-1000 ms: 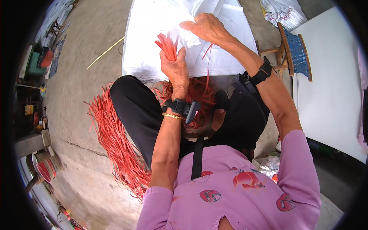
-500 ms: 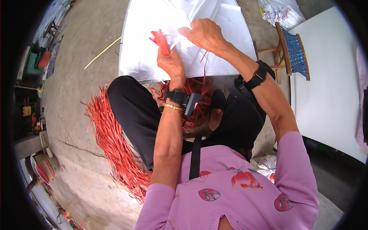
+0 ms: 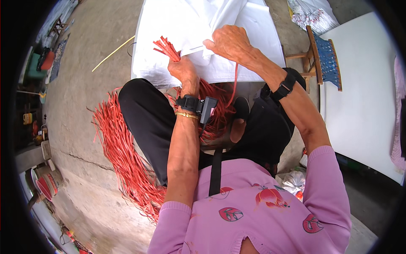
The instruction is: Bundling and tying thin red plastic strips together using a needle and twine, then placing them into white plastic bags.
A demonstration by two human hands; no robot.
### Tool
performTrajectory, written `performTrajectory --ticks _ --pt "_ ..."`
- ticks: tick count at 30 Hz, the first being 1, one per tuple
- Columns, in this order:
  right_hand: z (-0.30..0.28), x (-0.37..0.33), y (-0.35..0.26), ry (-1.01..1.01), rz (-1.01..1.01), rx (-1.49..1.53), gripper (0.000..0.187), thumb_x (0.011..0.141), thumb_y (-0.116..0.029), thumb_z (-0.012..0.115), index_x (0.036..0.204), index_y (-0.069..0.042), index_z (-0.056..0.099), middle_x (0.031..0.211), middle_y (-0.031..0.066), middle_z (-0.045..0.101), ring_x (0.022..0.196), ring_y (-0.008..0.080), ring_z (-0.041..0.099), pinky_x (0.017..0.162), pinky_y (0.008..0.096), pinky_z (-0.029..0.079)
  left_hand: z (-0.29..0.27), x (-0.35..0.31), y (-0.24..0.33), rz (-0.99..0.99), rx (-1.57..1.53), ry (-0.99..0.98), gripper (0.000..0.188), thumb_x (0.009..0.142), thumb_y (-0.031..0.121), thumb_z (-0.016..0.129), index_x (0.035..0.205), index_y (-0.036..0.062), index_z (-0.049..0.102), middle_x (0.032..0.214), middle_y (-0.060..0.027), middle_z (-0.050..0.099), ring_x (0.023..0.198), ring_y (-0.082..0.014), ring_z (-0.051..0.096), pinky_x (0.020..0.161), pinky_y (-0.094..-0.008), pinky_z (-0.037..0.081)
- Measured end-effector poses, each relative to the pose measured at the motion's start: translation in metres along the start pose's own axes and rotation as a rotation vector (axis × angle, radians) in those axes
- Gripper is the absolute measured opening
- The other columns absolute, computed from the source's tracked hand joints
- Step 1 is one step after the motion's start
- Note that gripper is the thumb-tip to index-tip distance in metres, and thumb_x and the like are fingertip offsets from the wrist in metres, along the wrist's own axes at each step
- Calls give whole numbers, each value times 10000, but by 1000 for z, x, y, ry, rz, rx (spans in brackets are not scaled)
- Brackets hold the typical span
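My left hand (image 3: 183, 70) is closed around a bundle of red strips (image 3: 167, 49), whose cut ends fan out above the fist over the white cloth. My right hand (image 3: 230, 43) is closed in a fist with the thumb pointing left, above the same cloth. From beneath it a single red strip (image 3: 234, 84) hangs over the cloth's near edge toward a loose heap of red strips (image 3: 211, 112) between my legs. The fingers' grip on that strip is hidden by the back of the hand. The white cloth (image 3: 165, 21) lies folded and rumpled over a flat top in front of me.
A long pile of red strips (image 3: 122, 154) lies on the concrete floor beside my left leg. To the right stand a wooden chair with blue webbing (image 3: 329, 59) and a large white panel (image 3: 363, 93). A thin yellow strip (image 3: 112, 53) lies on the floor at left.
The left hand has shifted slightly left and down with its bundle, now tilted left. My right hand has moved a little right and down; the hanging red strip has swung right.
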State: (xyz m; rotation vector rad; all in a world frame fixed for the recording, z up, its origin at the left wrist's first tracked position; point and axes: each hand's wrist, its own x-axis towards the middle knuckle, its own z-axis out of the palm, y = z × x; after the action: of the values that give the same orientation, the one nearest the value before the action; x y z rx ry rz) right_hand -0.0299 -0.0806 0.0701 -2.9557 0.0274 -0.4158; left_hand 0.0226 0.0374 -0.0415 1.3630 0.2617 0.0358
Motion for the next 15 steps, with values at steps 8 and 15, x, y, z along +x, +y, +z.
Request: performTrajectory --ticks 8,15 --pt "-3 0 0 -93 -70 -172 369 740 -295 556 554 19 611 476 181 526 437 300 549 417 412 416 -2 0 2 159 88 108 161 741 -9 566 878 -61 632 748 -75 627 641 -159 559 586 -290 457" --pt "21 2 13 -47 -192 -84 348 727 -285 548 556 13 599 521 204 542 499 321 570 495 431 456 12 -29 31 587 317 -14 186 733 8 601 901 -52 653 656 -40 608 564 -140 539 525 -277 440"
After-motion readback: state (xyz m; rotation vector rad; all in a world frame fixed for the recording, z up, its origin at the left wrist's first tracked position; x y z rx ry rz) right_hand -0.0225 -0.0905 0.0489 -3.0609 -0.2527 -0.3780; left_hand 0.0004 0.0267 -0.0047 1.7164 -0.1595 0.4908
